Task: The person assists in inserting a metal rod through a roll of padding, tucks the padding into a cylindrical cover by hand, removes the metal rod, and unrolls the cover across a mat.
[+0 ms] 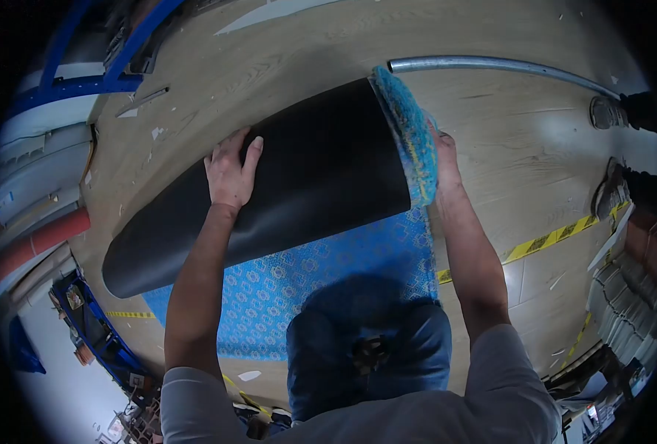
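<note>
A blue patterned carpet with black backing lies partly rolled on the floor before my knees. Its roll shows the smooth black backing outward, and the layered blue-green pile edge shows at the right end. My left hand rests on top of the roll, palm down, thumb and fingers apart. At the right end, my right hand grips the pile edge, its fingers partly hidden behind the layers. The flat part of the carpet reaches back under my knees.
A metal pipe lies on the floor beyond the roll. Yellow-black tape marks the floor at right. Another person's shoes are at far right. Blue racking and a red roll stand at left; stacked material is at lower right.
</note>
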Tool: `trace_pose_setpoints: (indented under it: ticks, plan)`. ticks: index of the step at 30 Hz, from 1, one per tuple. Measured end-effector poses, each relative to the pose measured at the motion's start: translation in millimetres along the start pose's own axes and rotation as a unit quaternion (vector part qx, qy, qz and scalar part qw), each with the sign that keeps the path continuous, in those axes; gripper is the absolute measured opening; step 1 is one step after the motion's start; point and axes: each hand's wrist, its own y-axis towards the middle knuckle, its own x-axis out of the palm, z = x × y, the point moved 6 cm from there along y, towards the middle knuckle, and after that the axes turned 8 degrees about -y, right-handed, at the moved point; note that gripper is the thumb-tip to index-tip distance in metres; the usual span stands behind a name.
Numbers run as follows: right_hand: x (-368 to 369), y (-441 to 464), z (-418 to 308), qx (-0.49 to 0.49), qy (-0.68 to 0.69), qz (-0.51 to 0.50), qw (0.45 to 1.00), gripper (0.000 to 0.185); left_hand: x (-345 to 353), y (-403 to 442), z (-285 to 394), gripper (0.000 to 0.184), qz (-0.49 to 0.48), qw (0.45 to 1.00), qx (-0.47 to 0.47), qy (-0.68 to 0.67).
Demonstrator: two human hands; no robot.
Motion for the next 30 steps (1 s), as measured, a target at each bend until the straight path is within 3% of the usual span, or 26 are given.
trace_pose_setpoints:
  ticks: [3, 10, 13, 16, 17, 20, 21, 27, 30]
  plan:
    - [1.5, 5.5, 3.7, 0.018, 0.025, 0.02, 0.999, 0.053, -0.9, 4.8, 0.4, 0.056, -0.007, 1.0, -0.003, -0.008]
    - [4.3, 22.0, -37.3, 0.128, -0.085, -0.234, 0.96, 0.084, 0.8, 9.3, 4.2, 0.055, -0.008, 1.0, -0.004, 0.001]
    - [11.7, 17.2, -45.7, 0.098, -0.07, -0.225, 0.967, 0.08, -1.0, 6.3, 4.0, 0.054, -0.013, 1.0, -0.013, 0.013]
    - [23.5, 10.1, -37.9, 0.165, -0.052, -0.077, 0.982, 0.058, 2.9, 9.3, 1.0, 0.053, 0.006, 1.0, 0.01, 0.006]
    - [24.9, -0.4, -45.0, 0.146, -0.062, -0.023, 0.987, 0.046, 2.6, 8.3, 1.6, 0.053, 0.006, 1.0, 0.009, 0.0]
    - [24.5, 18.3, -12.0, 0.025, 0.069, 0.037, 0.997, 0.044, 4.1, 8.3, -4.1, 0.053, 0.003, 1.0, -0.003, -0.016]
    - [21.1, 14.1, -9.5, 0.065, 0.099, 0.071, 0.99, 0.042, 4.8, 7.5, -4.6, 0.052, 0.0, 1.0, -0.011, -0.021]
    - [10.4, 10.3, -3.1, 0.056, 0.025, 0.088, 0.994, 0.047, 3.3, 1.6, -2.1, 0.053, 0.014, 1.0, -0.001, -0.019]
    - [1.2, 9.4, -12.3, 0.004, -0.015, -0.002, 1.0, 0.052, 1.7, 1.5, 0.9, 0.052, 0.021, 1.0, 0.006, -0.01]
